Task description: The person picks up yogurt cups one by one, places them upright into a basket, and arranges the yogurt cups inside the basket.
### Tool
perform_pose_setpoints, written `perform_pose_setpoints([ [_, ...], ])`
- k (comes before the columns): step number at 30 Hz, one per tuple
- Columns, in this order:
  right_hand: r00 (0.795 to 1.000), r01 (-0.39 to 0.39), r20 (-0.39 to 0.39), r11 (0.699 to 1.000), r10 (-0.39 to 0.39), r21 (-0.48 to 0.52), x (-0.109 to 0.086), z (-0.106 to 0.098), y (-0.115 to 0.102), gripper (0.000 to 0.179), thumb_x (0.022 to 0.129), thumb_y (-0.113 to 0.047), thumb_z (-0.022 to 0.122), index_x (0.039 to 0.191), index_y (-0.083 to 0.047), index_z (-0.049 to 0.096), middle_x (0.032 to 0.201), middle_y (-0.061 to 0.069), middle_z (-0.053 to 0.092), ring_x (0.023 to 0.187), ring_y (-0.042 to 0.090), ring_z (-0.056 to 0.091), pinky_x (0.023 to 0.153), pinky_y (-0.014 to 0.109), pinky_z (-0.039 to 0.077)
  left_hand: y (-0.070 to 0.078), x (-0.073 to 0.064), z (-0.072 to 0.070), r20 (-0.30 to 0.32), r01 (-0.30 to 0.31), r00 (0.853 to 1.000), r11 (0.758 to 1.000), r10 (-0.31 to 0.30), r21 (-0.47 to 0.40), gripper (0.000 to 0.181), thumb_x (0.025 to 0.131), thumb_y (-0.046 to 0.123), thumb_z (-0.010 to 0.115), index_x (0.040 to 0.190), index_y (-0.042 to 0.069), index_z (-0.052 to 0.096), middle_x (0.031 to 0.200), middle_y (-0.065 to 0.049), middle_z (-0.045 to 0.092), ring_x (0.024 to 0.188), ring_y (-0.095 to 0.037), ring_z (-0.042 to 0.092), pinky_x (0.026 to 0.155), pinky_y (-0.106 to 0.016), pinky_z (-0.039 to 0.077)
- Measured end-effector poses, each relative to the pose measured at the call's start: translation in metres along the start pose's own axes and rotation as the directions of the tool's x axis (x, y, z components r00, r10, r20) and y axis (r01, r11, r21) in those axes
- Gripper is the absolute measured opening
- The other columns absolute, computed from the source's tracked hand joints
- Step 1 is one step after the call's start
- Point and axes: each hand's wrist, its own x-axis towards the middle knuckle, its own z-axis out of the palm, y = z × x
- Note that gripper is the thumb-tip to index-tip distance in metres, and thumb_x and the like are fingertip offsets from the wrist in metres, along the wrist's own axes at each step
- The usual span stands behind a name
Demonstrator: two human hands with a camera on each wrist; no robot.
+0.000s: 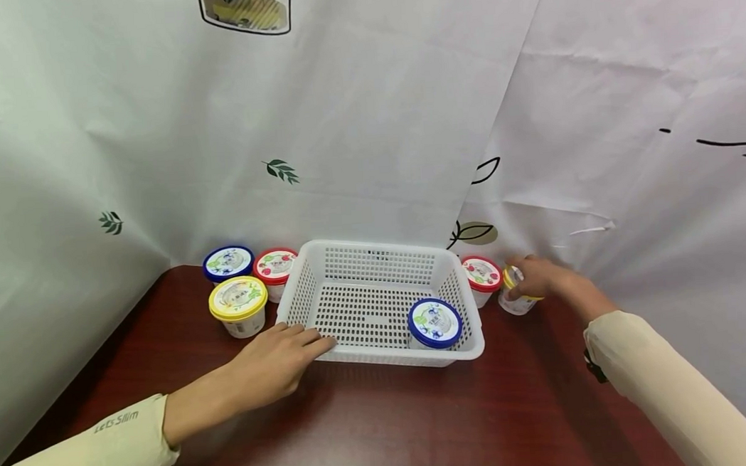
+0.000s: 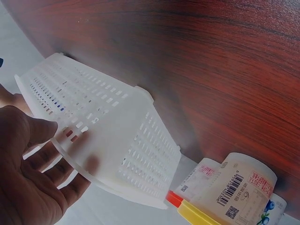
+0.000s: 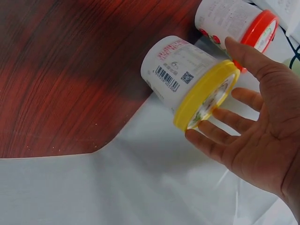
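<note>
Right wrist view: yellow-lidded tub [image 3: 178, 75] just under right hand [image 3: 255, 124].

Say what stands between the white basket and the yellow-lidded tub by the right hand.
A red-lidded tub stands between the white basket and that yellow-lidded tub; the head view shows it.

The basket [image 1: 387, 355] looks like smooth plastic, its walls pierced with slots. The tubs [image 3: 171, 70] seem to be smooth plastic too, as do their lids [image 1: 239, 298]. The table [image 1: 391, 424] shows wood grain (with a soft gloss), the backdrop [image 1: 371, 105] is creased sheeting, and the sleeves [image 1: 670, 379] are matt cloth.
</note>
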Motion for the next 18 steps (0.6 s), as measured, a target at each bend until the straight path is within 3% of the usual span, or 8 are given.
perform_pose_setpoints([
  [18, 0.999, -0.052, 0.013, 0.998, 0.052, -0.041, -0.0050, -0.0066, -0.0006, 0.102, 0.083, -0.052, 0.094, 0.164, -0.007, 0.053, 0.150, 0.038, 0.053, 0.124, 0.056, 0.059, 0.096, 0.066, 0.059, 0.0008, 0.0009, -0.0010, 0.025, 0.014, 1.000, 1.000, -0.014, -0.010, 0.048, 0.089, 0.000, 0.083, 0.133, 0.015, 0.074, 0.117, -0.001, 0.080, 0.104, -0.026, 0.078, 0.086, -0.045, 0.063],
])
